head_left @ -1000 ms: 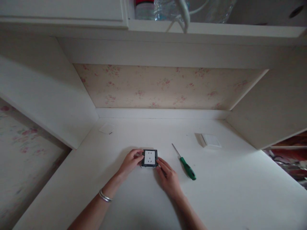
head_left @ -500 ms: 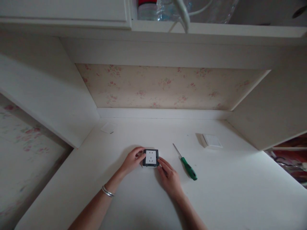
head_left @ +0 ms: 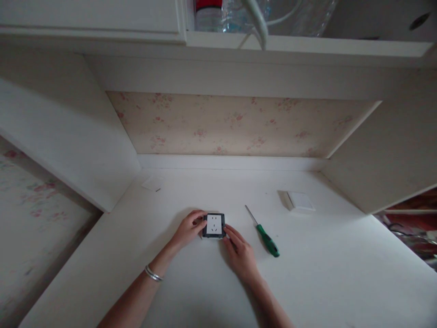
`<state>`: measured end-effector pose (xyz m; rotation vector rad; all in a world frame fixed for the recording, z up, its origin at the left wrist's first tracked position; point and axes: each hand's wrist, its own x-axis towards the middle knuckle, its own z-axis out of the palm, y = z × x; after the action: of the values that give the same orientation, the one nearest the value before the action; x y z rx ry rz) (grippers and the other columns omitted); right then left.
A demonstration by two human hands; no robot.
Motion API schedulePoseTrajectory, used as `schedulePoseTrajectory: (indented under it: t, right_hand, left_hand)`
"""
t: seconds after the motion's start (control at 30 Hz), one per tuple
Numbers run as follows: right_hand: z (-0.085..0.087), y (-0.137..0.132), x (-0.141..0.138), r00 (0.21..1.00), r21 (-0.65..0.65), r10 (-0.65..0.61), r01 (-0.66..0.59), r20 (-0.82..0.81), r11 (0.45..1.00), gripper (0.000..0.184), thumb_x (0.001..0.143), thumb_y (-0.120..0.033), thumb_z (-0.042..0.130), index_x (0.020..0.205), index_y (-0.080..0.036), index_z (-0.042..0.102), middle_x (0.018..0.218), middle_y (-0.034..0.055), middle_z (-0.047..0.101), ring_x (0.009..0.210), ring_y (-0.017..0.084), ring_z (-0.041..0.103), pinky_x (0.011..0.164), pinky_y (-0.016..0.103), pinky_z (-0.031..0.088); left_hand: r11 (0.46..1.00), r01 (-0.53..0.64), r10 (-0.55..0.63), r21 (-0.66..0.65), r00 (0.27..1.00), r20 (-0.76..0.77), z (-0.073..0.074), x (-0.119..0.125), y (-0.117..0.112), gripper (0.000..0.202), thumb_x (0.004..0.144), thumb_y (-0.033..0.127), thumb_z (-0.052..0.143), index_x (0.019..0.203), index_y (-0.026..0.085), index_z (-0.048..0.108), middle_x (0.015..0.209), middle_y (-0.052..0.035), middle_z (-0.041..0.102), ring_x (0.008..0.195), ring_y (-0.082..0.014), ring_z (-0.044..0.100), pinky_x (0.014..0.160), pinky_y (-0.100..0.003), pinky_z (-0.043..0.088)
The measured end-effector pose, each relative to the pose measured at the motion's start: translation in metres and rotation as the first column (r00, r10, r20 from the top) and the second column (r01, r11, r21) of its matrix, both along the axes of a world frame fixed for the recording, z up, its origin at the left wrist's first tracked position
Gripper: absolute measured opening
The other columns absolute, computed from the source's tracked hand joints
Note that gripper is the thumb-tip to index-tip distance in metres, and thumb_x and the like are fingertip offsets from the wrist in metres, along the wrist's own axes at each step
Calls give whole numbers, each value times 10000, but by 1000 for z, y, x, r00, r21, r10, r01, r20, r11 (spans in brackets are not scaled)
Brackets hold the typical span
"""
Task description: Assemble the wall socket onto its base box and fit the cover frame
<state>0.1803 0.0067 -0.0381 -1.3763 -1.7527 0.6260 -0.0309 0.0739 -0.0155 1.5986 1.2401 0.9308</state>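
Observation:
A square wall socket (head_left: 213, 225) with a white face and a dark frame lies flat on the white desk (head_left: 191, 291). My left hand (head_left: 187, 230) grips its left edge with curled fingers; a metal bracelet sits on that wrist. My right hand (head_left: 241, 255) holds the socket's lower right corner with its fingertips. A green-handled screwdriver (head_left: 266, 237) lies on the desk just to the right of my right hand, untouched.
A white switch plate (head_left: 300, 201) lies at the back right of the desk and a small white piece (head_left: 152, 183) at the back left. Floral wallpaper backs the alcove; white side panels close it in. A shelf above holds bottles and a cable.
Both hands stay on the socket in the same place; only the head camera has shifted slightly.

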Motion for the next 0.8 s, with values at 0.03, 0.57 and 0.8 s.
schedulePoseTrajectory:
  t: [0.03, 0.57, 0.8]
  right_hand:
    - [0, 0, 0, 1000, -1, 2, -2, 1, 1000, 353, 906, -350, 434, 1197, -236, 597, 1272, 74, 562, 1134, 215, 549, 965, 367, 454]
    - [29, -8, 90, 760, 124, -363, 354, 540, 927, 553, 801, -499, 518, 1294, -253, 474, 1268, 120, 515, 1040, 317, 539, 839, 493, 454]
    - [3, -2, 124, 823, 36, -221, 237, 524, 971, 390, 859, -394, 453, 1206, -243, 547, 1063, 81, 660, 957, 254, 612, 806, 415, 490]
  left_hand:
    - [1000, 5, -5, -9, 1000, 0, 2, -2, -2, 322, 814, 342, 558, 1095, 197, 618, 1213, -91, 561, 1027, -209, 581, 847, -321, 480]
    - [983, 181, -173, 38, 974, -147, 0, -18, -8, 786, 622, 349, 769, 1333, 260, 446, 1419, -85, 395, 1313, -273, 338, 1110, -441, 228]
    - [980, 151, -120, 127, 967, -224, -1, -13, -14, 774, 588, 397, 782, 1293, 260, 495, 1368, -66, 462, 1267, -268, 400, 1087, -408, 291]
